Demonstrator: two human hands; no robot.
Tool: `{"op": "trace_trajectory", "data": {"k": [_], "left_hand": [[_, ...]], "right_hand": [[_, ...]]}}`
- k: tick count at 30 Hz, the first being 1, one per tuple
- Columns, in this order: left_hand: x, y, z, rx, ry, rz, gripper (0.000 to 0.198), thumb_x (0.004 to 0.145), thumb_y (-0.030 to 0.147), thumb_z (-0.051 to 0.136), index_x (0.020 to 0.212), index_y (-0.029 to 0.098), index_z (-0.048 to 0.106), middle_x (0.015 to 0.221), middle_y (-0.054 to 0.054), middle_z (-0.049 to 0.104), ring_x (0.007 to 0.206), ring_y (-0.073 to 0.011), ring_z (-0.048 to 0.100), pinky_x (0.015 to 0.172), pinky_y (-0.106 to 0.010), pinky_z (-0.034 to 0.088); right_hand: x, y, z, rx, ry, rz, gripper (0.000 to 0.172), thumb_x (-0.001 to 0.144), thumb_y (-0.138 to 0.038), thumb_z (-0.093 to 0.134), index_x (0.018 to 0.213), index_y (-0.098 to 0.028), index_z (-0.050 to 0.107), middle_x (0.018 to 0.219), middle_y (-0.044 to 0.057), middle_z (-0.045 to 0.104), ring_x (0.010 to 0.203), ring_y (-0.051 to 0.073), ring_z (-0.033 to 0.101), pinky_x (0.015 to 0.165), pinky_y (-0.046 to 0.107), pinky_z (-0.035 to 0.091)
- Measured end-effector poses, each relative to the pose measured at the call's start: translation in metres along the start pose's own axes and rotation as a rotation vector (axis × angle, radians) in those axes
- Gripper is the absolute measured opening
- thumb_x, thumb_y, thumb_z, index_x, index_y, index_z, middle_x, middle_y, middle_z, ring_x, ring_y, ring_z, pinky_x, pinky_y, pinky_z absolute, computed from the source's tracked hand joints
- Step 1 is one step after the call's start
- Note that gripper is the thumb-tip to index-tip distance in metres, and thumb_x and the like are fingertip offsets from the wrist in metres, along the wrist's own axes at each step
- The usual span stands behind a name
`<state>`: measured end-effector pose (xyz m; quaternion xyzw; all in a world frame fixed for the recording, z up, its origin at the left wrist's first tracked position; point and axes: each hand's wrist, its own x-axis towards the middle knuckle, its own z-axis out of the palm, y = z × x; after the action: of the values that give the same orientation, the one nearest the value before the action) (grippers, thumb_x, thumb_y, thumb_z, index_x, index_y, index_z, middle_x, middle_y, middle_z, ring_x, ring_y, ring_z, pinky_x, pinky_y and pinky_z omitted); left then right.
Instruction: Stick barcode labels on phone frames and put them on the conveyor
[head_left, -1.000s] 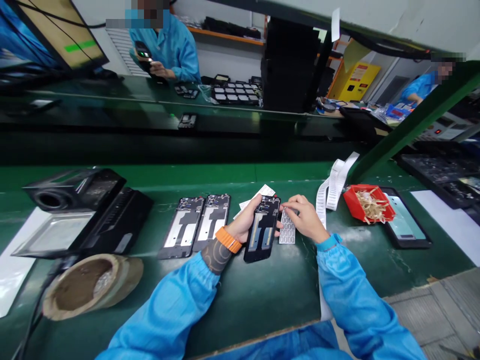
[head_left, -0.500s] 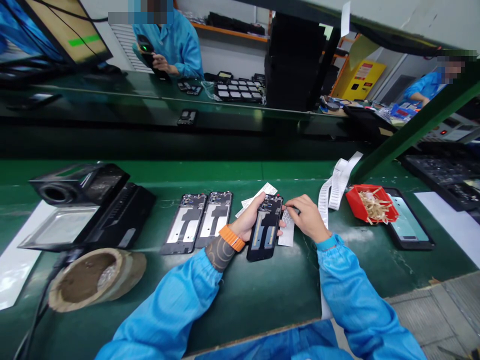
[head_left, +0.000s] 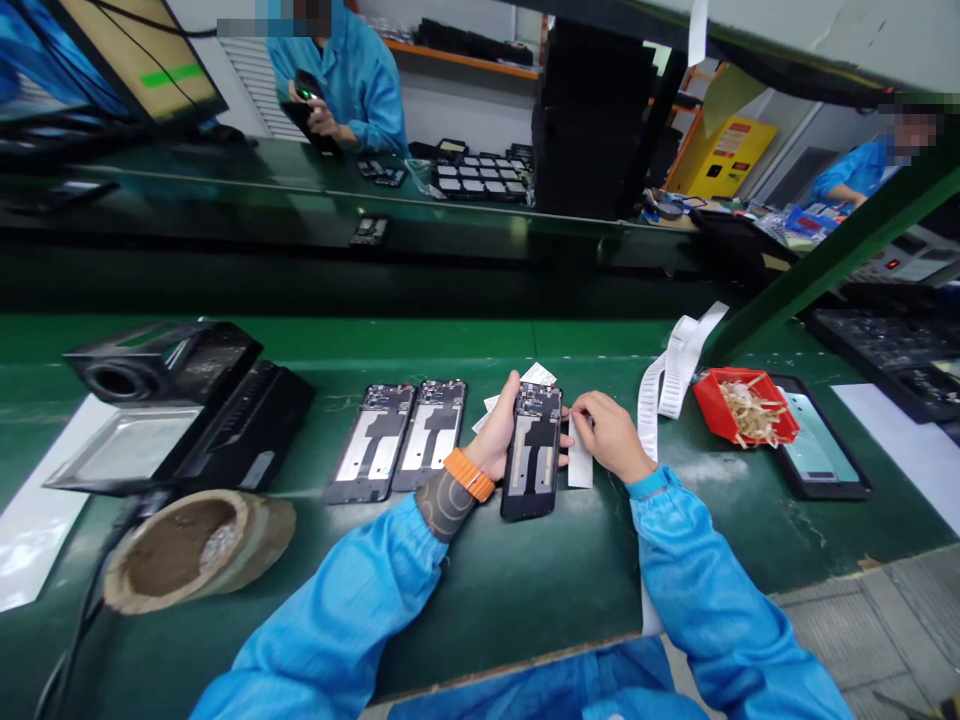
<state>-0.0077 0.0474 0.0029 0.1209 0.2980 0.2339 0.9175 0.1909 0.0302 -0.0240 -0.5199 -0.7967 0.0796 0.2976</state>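
Observation:
My left hand (head_left: 496,440) is closed round a phone with its back cover off (head_left: 534,455); its circuit board and battery area face up. My right hand (head_left: 606,432) is just right of that phone, thumb and fingers pinched together. Its fingertips are at the upper end of a white paper strip (head_left: 580,460); whatever they pinch is too small to make out. Behind the left hand, a printed label sheet (head_left: 537,374) is partly hidden. Two more opened phones, one on the left (head_left: 373,445) and one beside it (head_left: 430,436), lie side by side on the green table.
At right are a curled label strip (head_left: 670,375), a red bin (head_left: 746,408) of shredded scraps and a tablet-like device (head_left: 821,440). At left stand a black machine (head_left: 187,410) and a round cardboard tube (head_left: 247,545). A co-worker (head_left: 352,85) holds a scanner across the bench.
The phone in my left hand has turned slightly more upright. My right hand has moved slightly away from its edge, and the white strip beside it looks narrower, with less print showing.

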Motion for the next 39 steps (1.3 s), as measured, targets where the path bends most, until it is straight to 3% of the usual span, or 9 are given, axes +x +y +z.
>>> {"op": "trace_trajectory", "data": {"k": [6, 11, 20, 26, 34, 36, 39], "left_hand": [[0.002, 0.001, 0.003, 0.060, 0.085, 0.148, 0.077, 0.088, 0.076, 0.029, 0.107, 0.012, 0.067, 0.084, -0.015, 0.073, 0.064, -0.0258, 0.072, 0.056, -0.037, 0.058], [0.000, 0.002, 0.006, 0.043, 0.048, 0.279, 0.072, 0.093, 0.070, 0.027, 0.110, 0.012, 0.066, 0.099, -0.016, 0.072, 0.069, -0.0237, 0.072, 0.061, -0.040, 0.060], [0.001, 0.006, 0.002, -0.004, 0.070, 0.257, 0.070, 0.092, 0.071, 0.030, 0.113, 0.013, 0.065, 0.096, -0.016, 0.072, 0.069, -0.0233, 0.072, 0.065, -0.041, 0.060], [0.005, 0.005, 0.000, -0.092, 0.074, 0.251, 0.073, 0.091, 0.073, 0.030, 0.113, 0.012, 0.064, 0.091, -0.016, 0.072, 0.071, -0.0241, 0.072, 0.064, -0.041, 0.060], [0.005, 0.008, -0.002, -0.178, 0.074, 0.309, 0.076, 0.091, 0.072, 0.026, 0.116, 0.010, 0.063, 0.090, -0.017, 0.071, 0.073, -0.0264, 0.071, 0.066, -0.044, 0.060], [0.008, 0.004, 0.000, -0.202, 0.052, 0.362, 0.077, 0.092, 0.072, 0.025, 0.116, 0.010, 0.063, 0.091, -0.017, 0.072, 0.074, -0.0267, 0.071, 0.067, -0.045, 0.059], [0.016, -0.003, 0.005, -0.224, 0.004, 0.394, 0.077, 0.091, 0.073, 0.024, 0.115, 0.011, 0.064, 0.095, -0.017, 0.072, 0.077, -0.0274, 0.072, 0.069, -0.047, 0.059]], "right_hand": [[0.001, -0.010, -0.013, 0.195, 0.070, 0.069, 0.013, 0.092, -0.018, 0.046, 0.082, -0.022, 0.053, 0.087, 0.005, 0.061, 0.080, 0.019, 0.058, 0.072, 0.030, 0.045], [-0.001, -0.022, -0.015, 0.216, 0.113, 0.119, 0.012, 0.089, -0.019, 0.049, 0.078, -0.022, 0.052, 0.077, 0.001, 0.059, 0.069, 0.016, 0.056, 0.066, 0.028, 0.043], [-0.003, -0.020, 0.004, 0.280, 0.005, 0.252, 0.012, 0.092, -0.026, 0.045, 0.083, -0.023, 0.052, 0.064, -0.003, 0.060, 0.055, 0.015, 0.056, 0.055, 0.026, 0.038], [-0.006, -0.027, 0.016, 0.456, 0.129, 0.356, 0.012, 0.092, -0.032, 0.048, 0.085, -0.023, 0.052, 0.077, 0.002, 0.064, 0.069, 0.018, 0.064, 0.062, 0.029, 0.048], [-0.003, -0.023, 0.021, 1.061, 0.153, 0.539, 0.025, 0.088, -0.045, 0.060, 0.088, -0.023, 0.047, 0.078, 0.000, 0.070, 0.063, 0.015, 0.067, 0.061, 0.030, 0.055], [-0.002, -0.025, 0.017, 1.082, 0.189, 0.562, 0.026, 0.087, -0.045, 0.062, 0.088, -0.022, 0.048, 0.082, 0.001, 0.071, 0.064, 0.014, 0.067, 0.063, 0.030, 0.056], [-0.002, -0.027, 0.009, 0.934, 0.298, 0.530, 0.023, 0.089, -0.043, 0.060, 0.088, -0.022, 0.051, 0.093, 0.005, 0.072, 0.074, 0.016, 0.068, 0.068, 0.032, 0.056]]}}
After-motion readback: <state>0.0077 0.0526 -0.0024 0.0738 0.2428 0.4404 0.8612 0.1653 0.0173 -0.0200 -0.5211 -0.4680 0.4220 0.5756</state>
